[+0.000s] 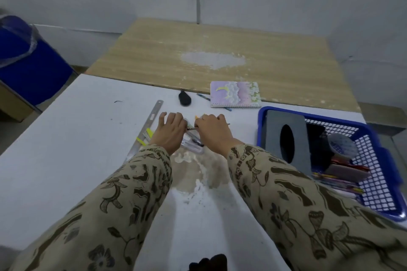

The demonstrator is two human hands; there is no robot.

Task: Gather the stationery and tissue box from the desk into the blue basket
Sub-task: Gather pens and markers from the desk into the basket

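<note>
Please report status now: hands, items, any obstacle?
Both hands, left hand and right hand, gathering pens. Tissue box already in blue basket. Notebook, ruler remain. No obstruction.

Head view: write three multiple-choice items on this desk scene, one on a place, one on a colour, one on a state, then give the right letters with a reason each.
1. Where does the notebook lie?
A. inside the blue basket
B. on the desk beyond the hands, outside the basket
C. under the metal ruler

2. What colour is the tissue box in the blue basket?
A. dark grey
B. yellow
C. red

3. What are the left hand and right hand doing?
A. resting flat, far apart
B. lifting the basket
C. close together on a cluster of pens

Answers:
1 B: it sits near the seam of the two tabletops, left of the basket's far corner.
2 A: its dark grey face with an oval slot leans against the basket's left wall.
3 C: both hands meet over the pens right of the metal ruler.
</note>
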